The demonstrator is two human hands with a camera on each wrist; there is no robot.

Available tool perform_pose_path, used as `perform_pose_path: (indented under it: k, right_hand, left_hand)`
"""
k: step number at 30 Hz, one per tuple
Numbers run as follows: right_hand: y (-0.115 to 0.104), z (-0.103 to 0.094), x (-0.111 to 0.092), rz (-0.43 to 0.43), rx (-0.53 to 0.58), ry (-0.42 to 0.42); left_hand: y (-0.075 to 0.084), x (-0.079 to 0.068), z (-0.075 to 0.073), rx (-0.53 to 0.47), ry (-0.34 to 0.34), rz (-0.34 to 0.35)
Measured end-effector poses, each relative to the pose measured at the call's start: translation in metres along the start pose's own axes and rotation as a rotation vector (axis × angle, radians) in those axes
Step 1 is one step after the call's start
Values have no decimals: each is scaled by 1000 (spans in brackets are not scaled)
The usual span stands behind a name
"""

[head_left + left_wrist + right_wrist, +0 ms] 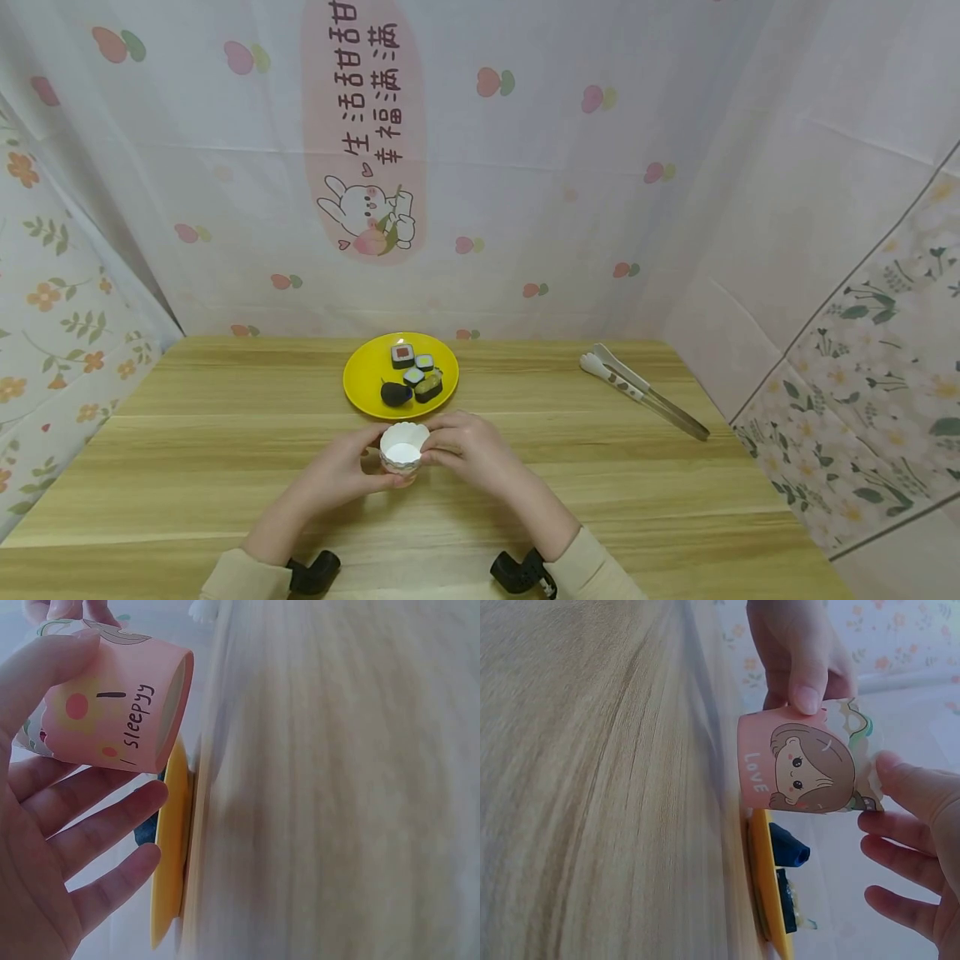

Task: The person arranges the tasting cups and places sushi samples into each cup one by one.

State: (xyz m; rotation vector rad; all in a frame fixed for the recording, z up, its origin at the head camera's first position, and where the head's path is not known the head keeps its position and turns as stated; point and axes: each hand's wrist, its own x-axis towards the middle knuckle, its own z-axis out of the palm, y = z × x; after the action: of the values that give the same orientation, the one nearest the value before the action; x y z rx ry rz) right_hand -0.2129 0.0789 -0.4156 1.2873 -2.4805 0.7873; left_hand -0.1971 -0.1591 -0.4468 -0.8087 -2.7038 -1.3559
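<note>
Both hands hold a paper baking cup (405, 457) with a scalloped rim and a white inside, just in front of the yellow plate. Its pink outside carries a cartoon face and the word "LOVE" in the right wrist view, and "sleepyy" in the left. My left hand (345, 468) grips the cup's side, thumb on the near face and fingers behind, the lower fingers spread. With thumb and forefinger, my right hand (471, 450) pinches the scalloped rim; its other fingers extend loosely. In the wrist views the cup (806, 761) appears raised above the wooden table (592, 787).
On the yellow plate (362, 379) sit a large sushi roll (402, 358), small rolls (414, 377), a yellow-topped piece (429, 387) and a dark eggplant-shaped item (395, 394). Tongs (645, 392) lie at the right. Patterned cloth (525, 208) hangs behind the table.
</note>
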Motion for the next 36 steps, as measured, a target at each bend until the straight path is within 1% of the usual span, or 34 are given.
perform_pose_path:
  k: [4,17,25,36]
  right_hand:
    - [-1,0,0,7,-3,4]
    - [-1,-2,0,0,-19,35]
    - [-1,-5,0,-5,-20,60]
    - [-2,-7,0,-13,-6,84]
  left_hand:
    - [-1,0,0,-4,3,-11]
    - [-2,0,1,-23,-1,-1]
    - [-1,-1,1,-17,-1,-34]
    - [2,0,1,-32,10,-44]
